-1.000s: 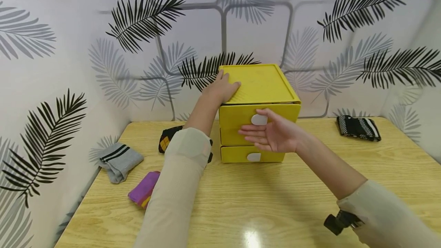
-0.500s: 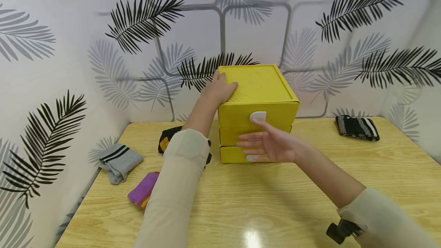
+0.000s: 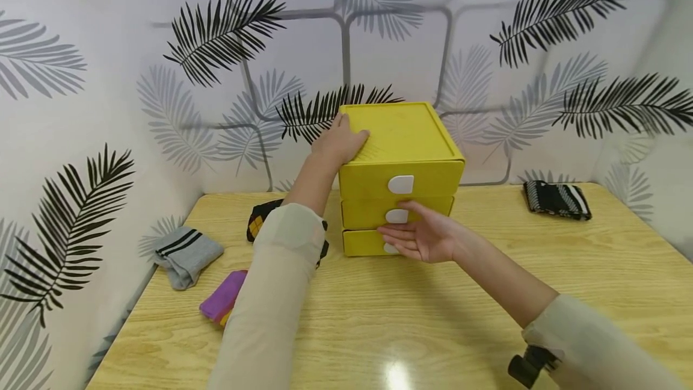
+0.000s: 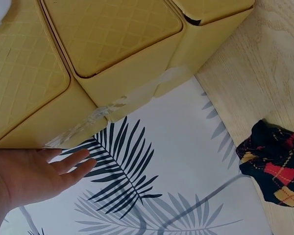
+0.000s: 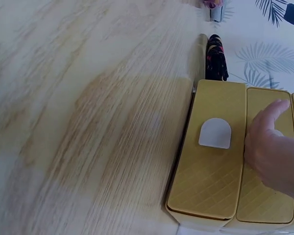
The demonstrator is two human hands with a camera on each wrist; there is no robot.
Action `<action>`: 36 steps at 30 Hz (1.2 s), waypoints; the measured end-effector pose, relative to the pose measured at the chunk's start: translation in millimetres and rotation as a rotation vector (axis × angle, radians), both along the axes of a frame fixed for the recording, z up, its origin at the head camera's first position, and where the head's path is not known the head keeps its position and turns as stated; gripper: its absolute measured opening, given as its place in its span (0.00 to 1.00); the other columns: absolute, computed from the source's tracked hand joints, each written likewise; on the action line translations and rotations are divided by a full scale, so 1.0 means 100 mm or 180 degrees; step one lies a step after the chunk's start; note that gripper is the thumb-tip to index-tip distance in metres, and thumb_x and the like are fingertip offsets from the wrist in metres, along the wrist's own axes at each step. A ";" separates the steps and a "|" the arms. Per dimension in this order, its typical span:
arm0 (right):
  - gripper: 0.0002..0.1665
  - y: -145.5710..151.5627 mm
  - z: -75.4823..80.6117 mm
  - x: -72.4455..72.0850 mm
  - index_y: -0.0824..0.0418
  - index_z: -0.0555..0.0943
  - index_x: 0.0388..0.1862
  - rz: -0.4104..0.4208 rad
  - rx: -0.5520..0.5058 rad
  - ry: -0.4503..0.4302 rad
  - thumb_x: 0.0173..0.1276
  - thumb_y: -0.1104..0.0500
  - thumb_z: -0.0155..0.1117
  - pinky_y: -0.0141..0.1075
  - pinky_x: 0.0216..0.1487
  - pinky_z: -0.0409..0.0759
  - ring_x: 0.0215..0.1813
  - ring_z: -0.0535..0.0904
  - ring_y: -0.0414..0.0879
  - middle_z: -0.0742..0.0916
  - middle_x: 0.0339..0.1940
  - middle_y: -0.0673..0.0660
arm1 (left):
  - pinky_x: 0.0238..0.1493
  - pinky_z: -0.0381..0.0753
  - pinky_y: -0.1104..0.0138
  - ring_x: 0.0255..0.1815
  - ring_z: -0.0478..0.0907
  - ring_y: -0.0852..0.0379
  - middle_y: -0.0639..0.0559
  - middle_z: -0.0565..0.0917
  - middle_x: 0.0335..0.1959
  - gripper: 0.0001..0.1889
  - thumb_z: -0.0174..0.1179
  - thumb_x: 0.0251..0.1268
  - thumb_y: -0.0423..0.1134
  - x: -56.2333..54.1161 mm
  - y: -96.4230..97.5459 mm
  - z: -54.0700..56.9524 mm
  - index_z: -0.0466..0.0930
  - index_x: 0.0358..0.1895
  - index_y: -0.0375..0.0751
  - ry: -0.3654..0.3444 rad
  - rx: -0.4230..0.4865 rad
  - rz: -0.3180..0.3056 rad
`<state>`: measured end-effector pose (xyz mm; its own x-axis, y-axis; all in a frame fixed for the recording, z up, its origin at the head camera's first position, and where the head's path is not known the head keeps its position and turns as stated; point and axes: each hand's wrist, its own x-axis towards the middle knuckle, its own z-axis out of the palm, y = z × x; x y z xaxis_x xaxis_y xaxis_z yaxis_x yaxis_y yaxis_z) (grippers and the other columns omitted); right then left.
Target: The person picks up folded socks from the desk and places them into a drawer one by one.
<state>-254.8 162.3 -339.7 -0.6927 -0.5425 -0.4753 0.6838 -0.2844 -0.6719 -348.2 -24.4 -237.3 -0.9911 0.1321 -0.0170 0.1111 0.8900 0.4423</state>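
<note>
A yellow three-drawer unit stands at the back of the table, each drawer front bearing a white rounded tab. My left hand rests on the left edge of its top; in the left wrist view the fingers extend past the unit's side. In front of the middle and bottom drawers is my right hand, its fingers straight and thumb near the middle tab. The right wrist view has that hand against the middle drawer front, partly covering its tab. The bottom drawer's tab shows fully there.
Left of the unit lie a black argyle sock, a grey folded sock with black stripes and a purple folded sock, partly behind the left sleeve. A black-and-white folded knit piece lies at the right. A leaf-patterned wall closes the back.
The top drawer has slid back into the unit, and the middle drawer's front now shows below it. My right hand has moved down from the top tab; the left hand has stayed on top.
</note>
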 end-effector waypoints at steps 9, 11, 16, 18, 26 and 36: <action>0.25 -0.04 0.00 -0.06 0.61 0.64 0.55 -0.0018 0.0098 0.0085 0.71 0.44 0.47 0.32 0.46 0.76 0.43 0.80 0.44 0.83 0.44 0.54 | 0.48 0.73 0.58 0.53 0.72 0.47 0.45 0.72 0.58 0.26 0.40 0.70 0.53 0.04 -0.03 0.04 0.69 0.61 0.38 0.0642 -0.0353 0.0070; 0.23 -0.05 0.01 -0.08 0.60 0.65 0.54 -0.0013 0.0102 0.0107 0.71 0.45 0.47 0.32 0.46 0.77 0.43 0.80 0.45 0.83 0.44 0.54 | 0.40 0.76 0.59 0.43 0.76 0.48 0.44 0.78 0.47 0.23 0.41 0.70 0.51 0.05 -0.05 0.07 0.76 0.51 0.37 0.0812 -0.0488 0.0036; 0.20 -0.06 0.00 -0.10 0.58 0.65 0.53 0.0024 0.0092 0.0107 0.72 0.45 0.47 0.33 0.45 0.77 0.43 0.80 0.45 0.83 0.45 0.55 | 0.59 0.63 0.54 0.64 0.59 0.43 0.44 0.53 0.71 0.35 0.37 0.69 0.59 0.11 -0.08 0.09 0.55 0.70 0.38 0.0259 -0.0502 -0.0227; 0.21 -0.05 -0.01 -0.09 0.58 0.65 0.53 0.0042 0.0102 0.0114 0.72 0.45 0.46 0.33 0.45 0.77 0.43 0.80 0.45 0.83 0.45 0.54 | 0.64 0.52 0.52 0.70 0.47 0.42 0.47 0.39 0.74 0.38 0.35 0.69 0.61 0.14 -0.09 0.07 0.42 0.73 0.41 0.0036 -0.0376 -0.0271; 0.28 -0.01 -0.03 -0.01 0.62 0.65 0.58 0.0067 0.0241 0.0180 0.71 0.44 0.47 0.32 0.45 0.77 0.44 0.80 0.44 0.82 0.46 0.53 | 0.67 0.44 0.51 0.72 0.34 0.46 0.50 0.36 0.74 0.40 0.35 0.68 0.62 0.16 -0.05 0.00 0.35 0.74 0.42 0.0082 -0.0189 -0.0228; 0.28 0.09 -0.05 0.22 0.64 0.66 0.58 0.0316 0.0234 0.0316 0.72 0.44 0.45 0.31 0.44 0.77 0.43 0.80 0.43 0.82 0.48 0.54 | 0.66 0.44 0.51 0.72 0.34 0.46 0.52 0.34 0.74 0.41 0.36 0.68 0.62 0.20 0.01 0.01 0.35 0.73 0.42 0.0028 -0.0069 -0.0170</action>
